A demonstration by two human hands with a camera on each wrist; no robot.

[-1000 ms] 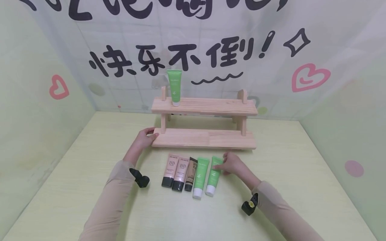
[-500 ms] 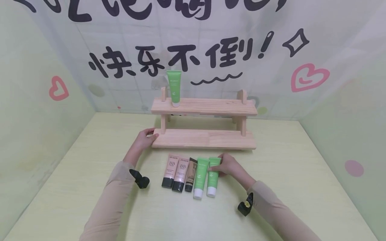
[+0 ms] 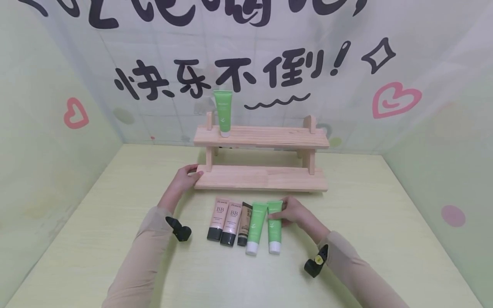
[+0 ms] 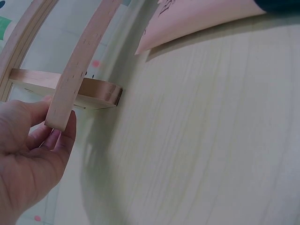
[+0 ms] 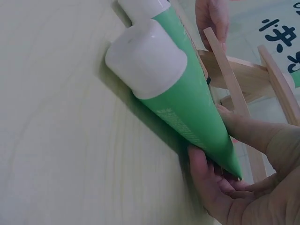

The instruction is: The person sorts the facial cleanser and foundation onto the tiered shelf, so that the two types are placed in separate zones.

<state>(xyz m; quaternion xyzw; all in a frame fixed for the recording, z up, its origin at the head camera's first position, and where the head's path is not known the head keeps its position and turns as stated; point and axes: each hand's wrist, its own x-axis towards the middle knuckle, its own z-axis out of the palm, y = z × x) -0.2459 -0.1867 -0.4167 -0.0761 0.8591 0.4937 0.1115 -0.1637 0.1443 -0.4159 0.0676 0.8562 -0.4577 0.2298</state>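
Note:
My left hand (image 3: 186, 178) grips the left end of the lower board of a two-tier wooden shelf (image 3: 262, 177), thumb above and fingers beneath in the left wrist view. My right hand (image 3: 296, 214) holds the rightmost green tube (image 3: 274, 226) near its flat crimped end, the thumb on one side and fingers on the other. The white cap (image 5: 147, 58) of that tube points toward the person. Just left of it lies a second green tube (image 3: 256, 222). Another green tube (image 3: 224, 111) stands upright on its cap at the left of the upper board.
Left of the green tubes lie a brown tube with a black cap (image 3: 244, 224) and two pink BB cream tubes (image 3: 231, 222), (image 3: 218, 218). The shelf stands near the printed back wall (image 3: 161, 119). Side walls flank the pale table (image 3: 115, 214).
The right hand shifted slightly left and turned its green tube from a slant to nearly straight; the cap end then swung a little right. The left hand stayed on the shelf.

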